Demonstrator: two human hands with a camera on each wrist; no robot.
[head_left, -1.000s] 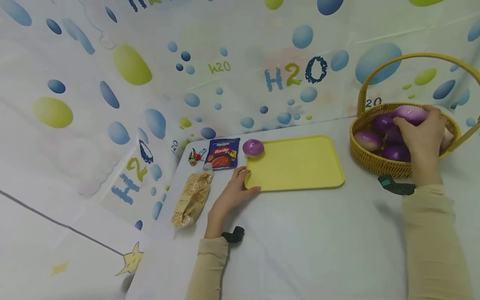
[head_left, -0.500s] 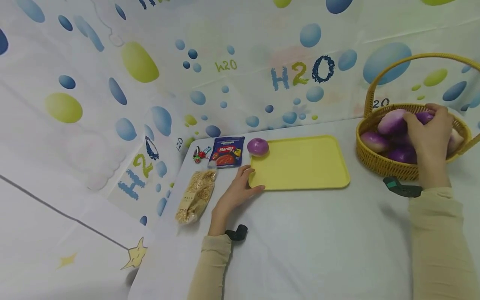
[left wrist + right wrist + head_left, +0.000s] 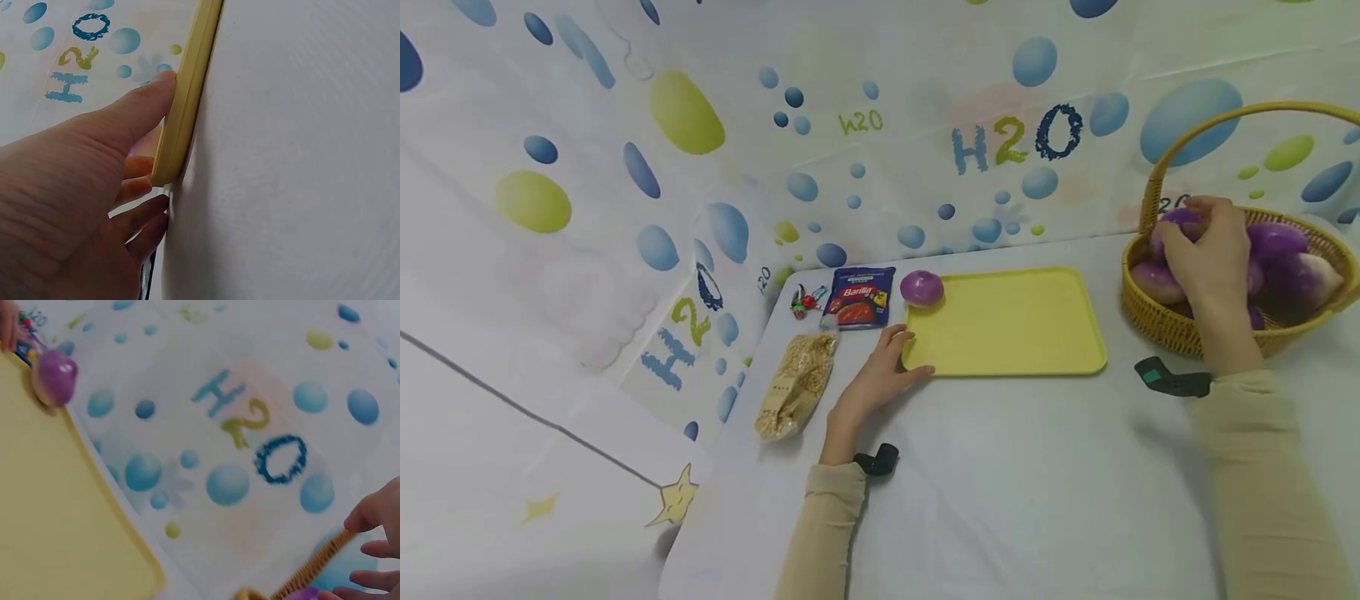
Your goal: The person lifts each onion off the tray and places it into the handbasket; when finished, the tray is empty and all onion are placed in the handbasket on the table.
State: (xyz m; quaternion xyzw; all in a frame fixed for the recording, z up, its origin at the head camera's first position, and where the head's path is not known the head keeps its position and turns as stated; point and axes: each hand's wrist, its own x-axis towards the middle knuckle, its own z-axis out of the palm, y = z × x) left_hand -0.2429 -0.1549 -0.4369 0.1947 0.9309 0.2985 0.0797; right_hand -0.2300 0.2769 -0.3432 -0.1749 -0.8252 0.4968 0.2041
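My left hand (image 3: 883, 367) grips the near left corner of a yellow tray (image 3: 1015, 325), thumb on the front rim and fingers along the left side. The left wrist view shows the thumb against the tray's rim (image 3: 186, 94). On the tray's far left corner sits a purple turnip (image 3: 922, 288). My right hand (image 3: 1217, 258) is inside a wicker basket (image 3: 1165, 323) and holds a purple turnip (image 3: 1178, 218) at its left side; the hand partly hides it. Several more purple-and-white turnips (image 3: 1303, 279) lie in the basket.
Left of the tray lie a blue Barilla pouch (image 3: 860, 296), a few small colourful wrapped pieces (image 3: 807, 302) and a clear bag of pale grains (image 3: 797, 383). The basket's tall handle (image 3: 1180, 150) arches over its contents. A patterned cloth wall (image 3: 887, 183) stands behind the white table.
My right hand has moved from the basket's right part to its left side. A paler turnip it held earlier was let go there. My left hand stays at the tray's corner.
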